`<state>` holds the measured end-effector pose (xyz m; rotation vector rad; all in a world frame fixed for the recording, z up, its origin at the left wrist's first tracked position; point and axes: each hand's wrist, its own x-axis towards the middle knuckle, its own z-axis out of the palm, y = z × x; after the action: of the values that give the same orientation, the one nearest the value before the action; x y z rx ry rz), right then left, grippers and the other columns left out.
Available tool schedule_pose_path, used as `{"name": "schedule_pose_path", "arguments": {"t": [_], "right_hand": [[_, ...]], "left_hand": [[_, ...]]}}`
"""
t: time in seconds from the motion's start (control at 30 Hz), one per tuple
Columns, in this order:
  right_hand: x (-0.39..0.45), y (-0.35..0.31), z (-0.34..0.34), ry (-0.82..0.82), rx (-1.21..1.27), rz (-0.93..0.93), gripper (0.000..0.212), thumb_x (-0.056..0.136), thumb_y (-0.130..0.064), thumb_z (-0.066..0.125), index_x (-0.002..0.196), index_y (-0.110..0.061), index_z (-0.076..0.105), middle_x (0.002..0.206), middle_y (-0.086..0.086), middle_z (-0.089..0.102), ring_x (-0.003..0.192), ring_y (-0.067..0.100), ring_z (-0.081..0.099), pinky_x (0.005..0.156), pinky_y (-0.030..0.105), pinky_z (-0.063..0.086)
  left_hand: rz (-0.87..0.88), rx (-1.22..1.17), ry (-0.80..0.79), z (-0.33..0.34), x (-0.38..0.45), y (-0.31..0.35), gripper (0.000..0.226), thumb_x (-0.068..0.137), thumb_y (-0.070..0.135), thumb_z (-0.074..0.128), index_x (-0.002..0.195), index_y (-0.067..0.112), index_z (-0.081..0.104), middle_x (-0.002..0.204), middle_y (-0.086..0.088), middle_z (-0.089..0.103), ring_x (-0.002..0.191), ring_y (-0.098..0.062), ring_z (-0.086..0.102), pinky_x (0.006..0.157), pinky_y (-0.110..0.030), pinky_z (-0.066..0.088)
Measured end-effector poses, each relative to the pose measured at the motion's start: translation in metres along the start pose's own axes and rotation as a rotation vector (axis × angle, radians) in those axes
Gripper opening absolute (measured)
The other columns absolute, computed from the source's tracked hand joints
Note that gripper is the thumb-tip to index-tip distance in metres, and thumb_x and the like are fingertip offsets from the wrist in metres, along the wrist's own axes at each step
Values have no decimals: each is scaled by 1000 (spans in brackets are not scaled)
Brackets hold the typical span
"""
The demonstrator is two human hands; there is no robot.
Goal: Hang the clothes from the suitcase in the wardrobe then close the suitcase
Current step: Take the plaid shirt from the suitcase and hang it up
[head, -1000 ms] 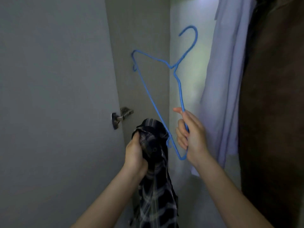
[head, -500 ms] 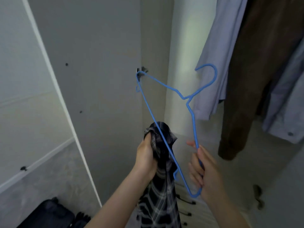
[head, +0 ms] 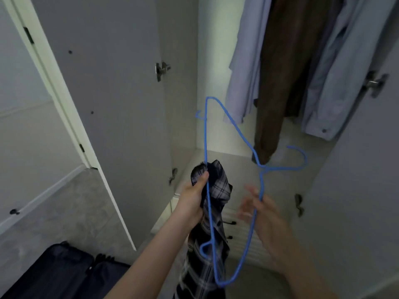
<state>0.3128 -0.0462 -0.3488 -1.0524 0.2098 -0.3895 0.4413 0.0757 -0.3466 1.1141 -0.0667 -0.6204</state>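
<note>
Head view: I can't read any brand or writing. I count one blue wire hanger (head: 234, 130), one dark plaid shirt (head: 212, 240), three garments hanging upper right: two pale blue ones (head: 244, 61) either side of a brown one (head: 278, 83). One dark suitcase (head: 58, 275) sits lower left, lid up. Left hand (head: 193, 199), centre frame, fingers curled, clamps the bunched top of the shirt; the rest drapes below the fist. The hanger's long bar crosses that fist. Right hand (head: 262, 214) is blurred, fingers spread, touching the hanger's arm; grip unclear. Wardrobe door (head: 103, 104) stands open at left.
</note>
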Motion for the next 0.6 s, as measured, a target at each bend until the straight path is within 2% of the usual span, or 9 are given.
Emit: {"name": "schedule_pose_path", "arguments": {"t": [0.1,0.17,0.23,0.33,0.4,0.43,0.47,0.53,0.6], "right_hand": [[3,-19,-12,73,209,-9,36,79,-28,55,112,-15,58,65,-4,59,48,10,52,49,22,48],[-1,-26,-24,78,252,15,30,82,-37,52,105,-20,62,53,-7,45,37,6,35,39,18,37],[-6,-30,-34,33,263,31,32,86,-43,47,101,-22,65,46,-8,34,36,5,20,33,17,30],[-16,-33,-50,23,252,22,30,90,-35,44,92,-25,71,41,-9,30,37,6,12,30,15,25],[-23,-36,-60,29,184,-20,32,94,-32,40,90,-26,71,41,-10,30,37,6,12,31,15,23],[-27,-37,-66,29,154,-37,33,96,-31,38,91,-26,71,42,-11,30,36,5,13,31,15,23],[-29,-39,-71,26,126,-52,34,98,-31,36,93,-27,70,43,-12,29,35,3,16,31,15,23],[-36,-41,-82,31,54,-76,36,100,-30,34,98,-26,69,44,-13,28,34,1,19,33,15,22],[-41,-40,-91,44,-34,-105,35,100,-30,34,101,-25,68,45,-14,28,35,0,20,34,14,21]], "left_hand": [[-42,88,-76,3,-12,-9,31,88,33,60,106,8,67,99,-9,73,89,-25,70,65,-31,56],[-58,164,-87,6,-19,-17,32,89,34,59,106,9,68,100,-9,73,90,-24,70,66,-29,56],[-63,218,-101,9,-25,-26,32,90,35,58,106,9,68,101,-8,73,91,-23,70,69,-29,56],[-39,278,-114,13,-32,-34,24,94,30,52,96,12,69,93,-2,74,87,-16,70,68,-24,54],[91,500,-122,12,-33,-30,24,96,24,48,82,15,65,75,5,69,70,-8,65,60,-22,51],[197,675,-123,11,-31,-27,25,97,19,47,77,13,62,72,3,62,66,-7,58,60,-23,48],[320,876,-104,8,-26,-22,24,96,14,47,76,11,61,78,-1,55,71,-7,51,68,-24,45],[525,1220,-4,4,-20,-12,19,94,13,48,88,7,65,99,-4,39,89,-8,39,85,-17,34],[609,1348,20,5,-16,0,19,93,13,48,96,7,66,103,-7,39,91,-12,41,81,-15,33]]}}
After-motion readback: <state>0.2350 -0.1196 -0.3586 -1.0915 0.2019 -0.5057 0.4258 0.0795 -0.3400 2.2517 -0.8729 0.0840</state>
